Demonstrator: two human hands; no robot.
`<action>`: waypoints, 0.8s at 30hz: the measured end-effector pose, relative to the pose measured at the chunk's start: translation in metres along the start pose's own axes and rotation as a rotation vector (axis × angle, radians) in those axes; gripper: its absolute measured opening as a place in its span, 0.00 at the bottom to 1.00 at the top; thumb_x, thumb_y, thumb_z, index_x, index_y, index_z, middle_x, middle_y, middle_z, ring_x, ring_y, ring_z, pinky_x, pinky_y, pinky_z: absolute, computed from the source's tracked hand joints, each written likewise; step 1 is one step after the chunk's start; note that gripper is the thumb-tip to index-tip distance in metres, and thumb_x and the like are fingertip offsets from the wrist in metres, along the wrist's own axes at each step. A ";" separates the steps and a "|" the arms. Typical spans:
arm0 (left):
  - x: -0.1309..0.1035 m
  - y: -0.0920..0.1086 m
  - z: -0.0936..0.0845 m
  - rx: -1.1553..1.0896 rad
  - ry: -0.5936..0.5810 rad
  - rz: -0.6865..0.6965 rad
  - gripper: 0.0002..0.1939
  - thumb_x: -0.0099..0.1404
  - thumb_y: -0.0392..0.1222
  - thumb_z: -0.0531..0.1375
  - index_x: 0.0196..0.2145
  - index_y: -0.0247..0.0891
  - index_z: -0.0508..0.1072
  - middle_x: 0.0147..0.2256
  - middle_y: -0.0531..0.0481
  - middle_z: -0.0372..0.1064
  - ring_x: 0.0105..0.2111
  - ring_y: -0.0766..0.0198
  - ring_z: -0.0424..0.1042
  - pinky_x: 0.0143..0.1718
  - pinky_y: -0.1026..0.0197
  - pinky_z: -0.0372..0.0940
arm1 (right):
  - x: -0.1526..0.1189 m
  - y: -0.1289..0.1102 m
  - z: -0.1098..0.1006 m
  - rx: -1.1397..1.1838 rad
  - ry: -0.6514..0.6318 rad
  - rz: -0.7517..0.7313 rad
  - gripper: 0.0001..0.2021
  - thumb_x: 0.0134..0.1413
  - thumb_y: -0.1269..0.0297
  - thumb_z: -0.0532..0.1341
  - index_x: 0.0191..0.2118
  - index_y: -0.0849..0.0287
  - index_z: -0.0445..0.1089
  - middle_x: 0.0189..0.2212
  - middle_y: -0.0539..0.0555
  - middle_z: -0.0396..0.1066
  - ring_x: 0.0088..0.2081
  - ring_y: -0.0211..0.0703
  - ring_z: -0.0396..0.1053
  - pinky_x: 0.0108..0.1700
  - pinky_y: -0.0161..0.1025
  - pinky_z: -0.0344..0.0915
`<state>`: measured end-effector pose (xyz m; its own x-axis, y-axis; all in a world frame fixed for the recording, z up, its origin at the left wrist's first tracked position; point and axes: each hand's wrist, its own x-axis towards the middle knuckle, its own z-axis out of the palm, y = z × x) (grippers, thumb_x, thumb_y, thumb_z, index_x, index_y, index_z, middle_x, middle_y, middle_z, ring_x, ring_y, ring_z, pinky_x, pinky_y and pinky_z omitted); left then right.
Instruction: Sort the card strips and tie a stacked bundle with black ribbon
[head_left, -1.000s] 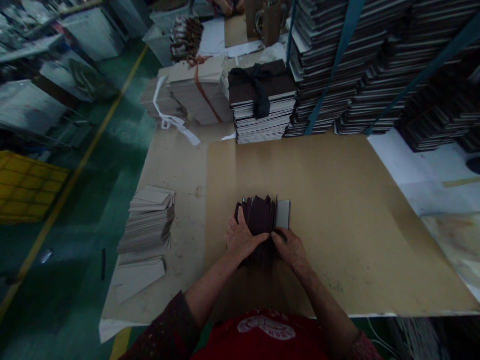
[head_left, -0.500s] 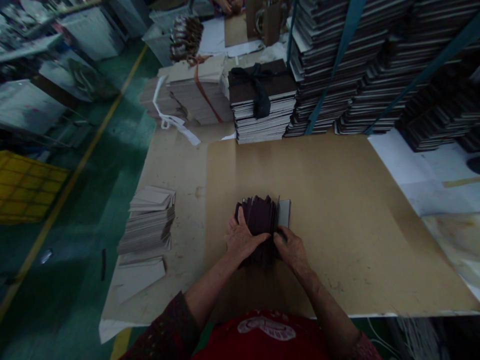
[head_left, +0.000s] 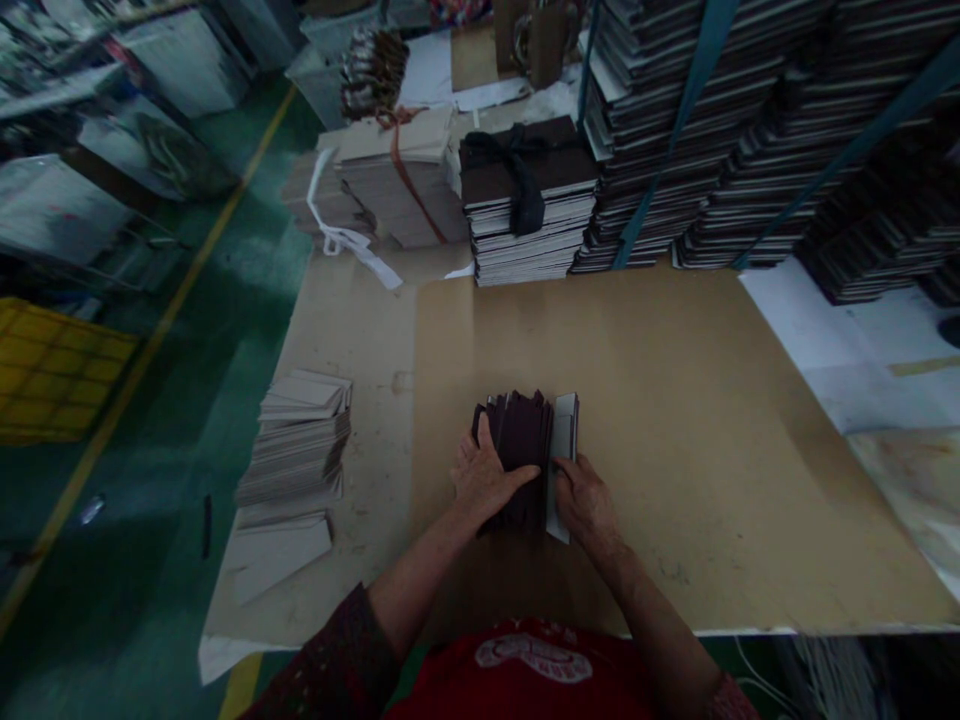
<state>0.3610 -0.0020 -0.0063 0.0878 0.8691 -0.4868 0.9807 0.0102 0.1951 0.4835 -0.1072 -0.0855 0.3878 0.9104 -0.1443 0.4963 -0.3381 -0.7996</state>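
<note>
A row of dark maroon folded cards [head_left: 519, 432] stands packed together in front of me on the brown sheet. My left hand [head_left: 484, 482] spans the row, with its fingers along the left side and the thumb stretched across to the right end. At that right end, my right hand [head_left: 589, 500] pinches a card with a pale grey face [head_left: 563, 428] between thumb and fingers. This card leans slightly apart from the row, its grey side facing up and left. The fingertips behind the card are hidden.
Loose grey boards [head_left: 296, 455] lie fanned on the left of the table. Along the back stand tied beige boards [head_left: 401, 190], a tied dark bundle [head_left: 529, 215] and tall strapped stacks [head_left: 675, 140]. Green floor and a yellow crate [head_left: 64, 370] are at far left.
The grey-faced card has come away from the row's right end and tipped so more of its pale face shows. My right hand moved slightly right; the left hand stayed on the row.
</note>
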 end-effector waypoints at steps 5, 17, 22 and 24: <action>-0.001 0.001 0.000 -0.004 0.021 -0.008 0.62 0.50 0.62 0.66 0.69 0.44 0.33 0.67 0.35 0.40 0.67 0.41 0.46 0.61 0.36 0.54 | 0.002 -0.005 0.003 0.074 -0.012 0.103 0.25 0.65 0.47 0.49 0.47 0.60 0.75 0.42 0.63 0.70 0.42 0.52 0.72 0.45 0.45 0.69; 0.003 -0.005 0.007 0.006 0.070 0.011 0.63 0.48 0.64 0.66 0.69 0.45 0.33 0.66 0.35 0.42 0.65 0.39 0.48 0.59 0.33 0.57 | 0.009 -0.006 0.006 0.083 0.015 0.158 0.21 0.61 0.51 0.55 0.44 0.61 0.77 0.42 0.64 0.72 0.42 0.53 0.72 0.45 0.46 0.68; 0.003 -0.005 0.005 0.010 0.077 0.008 0.64 0.47 0.64 0.66 0.69 0.44 0.34 0.65 0.35 0.44 0.65 0.40 0.49 0.60 0.36 0.56 | 0.008 -0.008 0.005 0.082 0.010 0.147 0.21 0.62 0.51 0.55 0.45 0.62 0.76 0.43 0.64 0.72 0.43 0.54 0.72 0.47 0.45 0.68; 0.003 -0.005 0.005 0.003 0.070 0.006 0.64 0.47 0.65 0.66 0.69 0.45 0.34 0.65 0.34 0.44 0.65 0.39 0.50 0.60 0.36 0.56 | 0.009 -0.008 0.005 0.069 -0.001 0.157 0.21 0.62 0.51 0.55 0.45 0.62 0.77 0.43 0.64 0.71 0.43 0.53 0.72 0.46 0.44 0.68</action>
<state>0.3575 -0.0014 -0.0128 0.0811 0.9016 -0.4250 0.9807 0.0039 0.1955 0.4793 -0.0955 -0.0830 0.4556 0.8480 -0.2708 0.3754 -0.4589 -0.8053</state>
